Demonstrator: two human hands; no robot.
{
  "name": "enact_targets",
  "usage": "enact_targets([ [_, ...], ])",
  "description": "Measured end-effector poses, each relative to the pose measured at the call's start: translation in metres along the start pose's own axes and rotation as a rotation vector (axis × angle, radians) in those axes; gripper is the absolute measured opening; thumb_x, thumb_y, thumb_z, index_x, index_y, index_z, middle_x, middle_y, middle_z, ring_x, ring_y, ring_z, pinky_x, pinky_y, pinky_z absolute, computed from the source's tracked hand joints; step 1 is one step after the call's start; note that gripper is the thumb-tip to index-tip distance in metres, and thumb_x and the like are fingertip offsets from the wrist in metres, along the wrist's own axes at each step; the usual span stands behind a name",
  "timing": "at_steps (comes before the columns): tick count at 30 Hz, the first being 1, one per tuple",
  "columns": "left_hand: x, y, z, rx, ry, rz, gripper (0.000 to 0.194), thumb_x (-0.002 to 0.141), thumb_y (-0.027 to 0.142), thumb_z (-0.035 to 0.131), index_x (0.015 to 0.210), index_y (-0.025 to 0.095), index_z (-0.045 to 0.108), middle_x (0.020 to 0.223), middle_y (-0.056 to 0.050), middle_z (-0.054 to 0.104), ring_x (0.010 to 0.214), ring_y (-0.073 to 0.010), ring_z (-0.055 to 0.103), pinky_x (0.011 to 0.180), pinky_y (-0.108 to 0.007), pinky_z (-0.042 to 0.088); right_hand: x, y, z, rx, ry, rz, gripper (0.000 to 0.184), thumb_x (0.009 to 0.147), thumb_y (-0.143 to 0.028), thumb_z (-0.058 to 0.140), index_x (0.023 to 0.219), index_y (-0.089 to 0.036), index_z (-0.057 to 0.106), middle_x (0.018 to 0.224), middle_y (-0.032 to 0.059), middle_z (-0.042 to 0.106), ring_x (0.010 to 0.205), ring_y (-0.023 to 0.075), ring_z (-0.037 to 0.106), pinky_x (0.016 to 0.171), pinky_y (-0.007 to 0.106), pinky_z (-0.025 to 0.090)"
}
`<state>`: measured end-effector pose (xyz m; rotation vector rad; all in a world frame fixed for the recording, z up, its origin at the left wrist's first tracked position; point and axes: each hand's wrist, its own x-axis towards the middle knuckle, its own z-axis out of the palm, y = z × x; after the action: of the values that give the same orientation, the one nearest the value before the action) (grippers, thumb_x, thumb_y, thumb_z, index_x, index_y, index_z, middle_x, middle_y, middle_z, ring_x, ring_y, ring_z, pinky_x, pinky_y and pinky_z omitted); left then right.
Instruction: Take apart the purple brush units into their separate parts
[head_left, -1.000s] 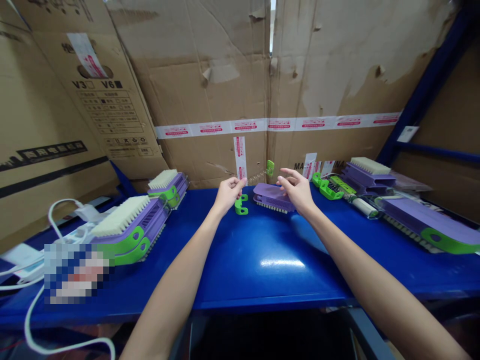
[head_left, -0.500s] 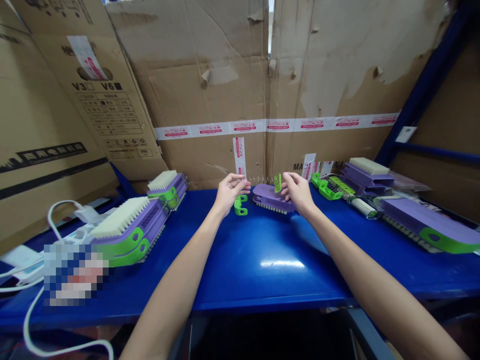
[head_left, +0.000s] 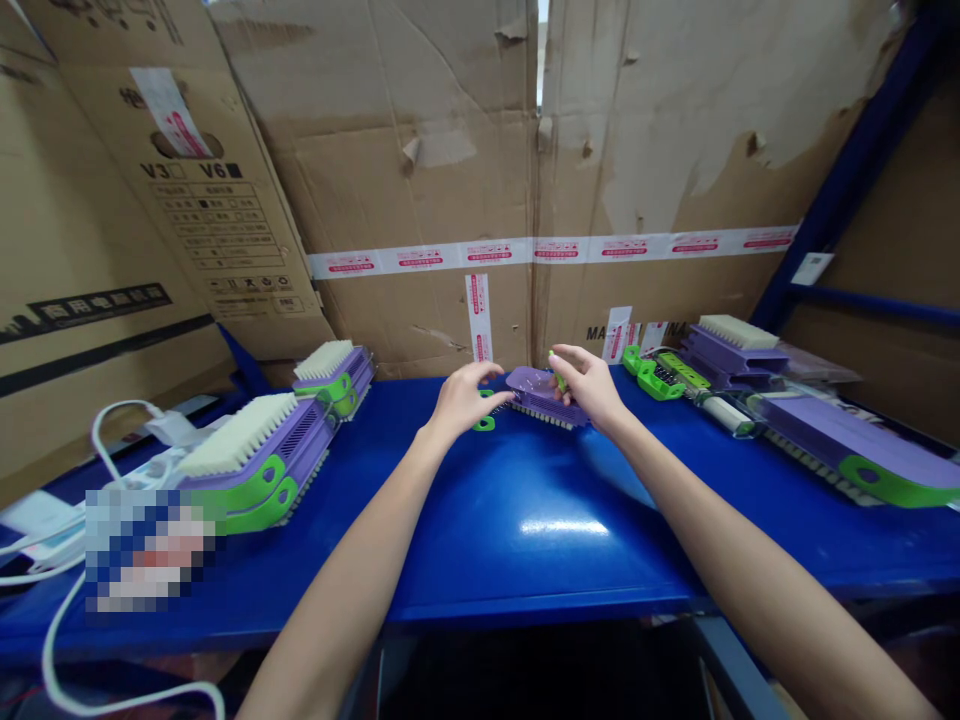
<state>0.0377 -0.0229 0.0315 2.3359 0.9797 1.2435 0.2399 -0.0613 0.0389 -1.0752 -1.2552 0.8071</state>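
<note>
A thin wire coil runs slackly between my hands, over a purple brush with pale bristles beneath. My left hand is open, thumb and fingers apart, close to the coil's left end; whether it touches the coil is hard to see. My right hand pinches a small lime-green piece above the brush. Partly hidden behind my left hand, a green bracket-shaped part lies on the blue table.
Purple-and-green brushes lie at the left beside a white cable and a power strip. More green parts and purple brushes are at the right. Cardboard walls the back.
My left hand has opened from its pinch and turned lower, now covering part of the green bracket. The coil, stretched straight before, has sagged. My right hand has tilted the lime-green piece.
</note>
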Motion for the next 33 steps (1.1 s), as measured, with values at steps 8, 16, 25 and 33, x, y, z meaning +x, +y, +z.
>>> enact_targets([
  [8,-0.009,0.025,0.018,0.673,0.061,0.363,0.027,0.092,0.033,0.053,0.110,0.014,0.059,0.097,-0.011,0.068,0.089,-0.0231,0.062,0.077,-0.033,0.041,-0.004,0.001,0.007,-0.062,0.002,-0.084,0.046,0.078,-0.052,0.059,0.107,-0.016,0.062,0.058,-0.0002,0.060,0.042,0.0138,0.054,0.037,0.026,0.037],
  [16,-0.008,0.023,0.020,0.604,0.077,0.333,0.028,0.097,0.032,0.044,0.112,0.012,0.058,0.099,-0.011,0.068,0.089,-0.0217,0.065,0.075,-0.030,0.047,-0.004,-0.002,0.004,-0.055,-0.030,-0.090,0.047,0.079,-0.052,0.056,0.108,-0.015,0.063,0.051,-0.0033,0.054,0.040,0.0120,0.047,0.039,0.025,0.034],
  [25,-0.005,0.031,0.023,0.044,-0.069,0.043,0.017,0.092,0.024,0.051,0.103,0.018,0.063,0.087,-0.004,0.068,0.077,-0.0157,0.064,0.070,-0.026,0.048,-0.005,0.004,0.003,-0.116,0.022,-0.289,0.039,0.083,-0.051,0.054,0.098,-0.017,0.066,0.055,-0.0053,0.041,0.050,0.0097,0.035,0.048,0.025,0.027],
  [33,-0.001,0.043,0.014,-0.647,-0.383,-0.463,0.021,0.091,0.032,0.052,0.085,0.013,0.059,0.059,0.005,0.049,0.035,-0.0040,0.038,0.037,-0.019,0.037,-0.010,-0.003,0.001,-0.240,0.007,-0.391,0.038,0.085,-0.046,0.053,0.105,-0.016,0.065,0.055,-0.0063,0.036,0.051,0.0096,0.032,0.052,0.026,0.028],
])
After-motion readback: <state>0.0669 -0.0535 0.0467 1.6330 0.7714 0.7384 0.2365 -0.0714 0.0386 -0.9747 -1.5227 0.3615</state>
